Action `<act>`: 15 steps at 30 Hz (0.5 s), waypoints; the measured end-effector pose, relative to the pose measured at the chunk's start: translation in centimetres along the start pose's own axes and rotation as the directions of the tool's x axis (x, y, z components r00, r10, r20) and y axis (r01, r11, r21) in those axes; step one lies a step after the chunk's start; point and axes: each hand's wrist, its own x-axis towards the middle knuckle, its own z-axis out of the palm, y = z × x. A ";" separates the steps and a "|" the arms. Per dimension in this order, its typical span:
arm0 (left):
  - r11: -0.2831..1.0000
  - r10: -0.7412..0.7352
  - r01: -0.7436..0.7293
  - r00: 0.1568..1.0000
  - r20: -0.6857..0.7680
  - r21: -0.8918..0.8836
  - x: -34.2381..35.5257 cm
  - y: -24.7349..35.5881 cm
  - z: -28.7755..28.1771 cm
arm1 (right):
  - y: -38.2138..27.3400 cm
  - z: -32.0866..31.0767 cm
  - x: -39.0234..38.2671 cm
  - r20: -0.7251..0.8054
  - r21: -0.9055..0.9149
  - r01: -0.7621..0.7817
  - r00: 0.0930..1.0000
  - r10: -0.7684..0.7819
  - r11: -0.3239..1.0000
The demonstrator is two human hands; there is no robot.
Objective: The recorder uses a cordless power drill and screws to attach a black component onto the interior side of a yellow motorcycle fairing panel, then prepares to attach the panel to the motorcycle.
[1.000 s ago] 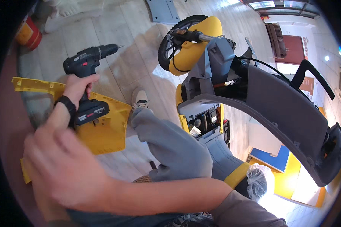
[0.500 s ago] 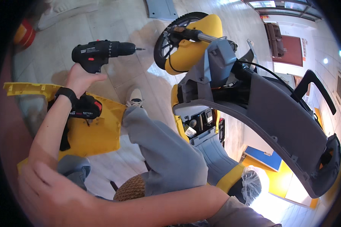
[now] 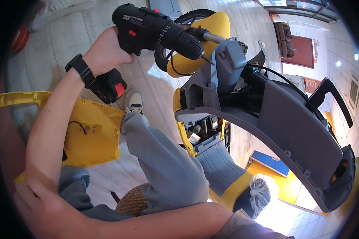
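My left hand (image 3: 105, 49), with a black watch on its wrist, grips a black cordless drill (image 3: 141, 30) that has a red-buttoned battery. The drill's bit points right and slightly down, by the grey plastic bracket (image 3: 229, 57) of a yellow and grey scooter (image 3: 275, 119). Whether the bit touches the bracket, I cannot tell. At the lower left my right hand (image 3: 42, 205) is wrapped round my left arm near the elbow, the right forearm lying across the bottom of the view. Below the drill lies a yellow body panel (image 3: 97, 137), partly behind my left arm.
The scooter's front wheel (image 3: 191, 16) is at the top, and its seat end is wrapped in clear plastic (image 3: 261, 195). Inside the open body sit black parts (image 3: 207, 127). A wicker stool (image 3: 131, 201) is beneath me. A grey panel (image 3: 165, 8) lies on the floor at the far side.
My left hand has carried the drill up and right, nearer the scooter, and the bit has tilted downward. My right hand keeps its hold on my left arm. The view has shifted slightly.
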 end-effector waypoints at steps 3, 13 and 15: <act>0.985 0.093 -0.094 0.996 0.012 0.143 0.8 0.3 -0.2 | 0.2 -0.4 0.1 0.031 -0.003 -0.015 0.999 0.015 1.000; 0.973 0.107 -0.083 0.989 0.105 -0.214 1.0 1.3 0.9 | 0.7 -1.5 0.8 0.058 -0.007 -0.074 0.996 0.075 0.997; 0.976 0.131 -0.111 0.986 0.099 -0.187 1.2 1.2 0.8 | 0.8 -1.6 0.9 0.056 -0.022 -0.076 0.995 0.077 0.997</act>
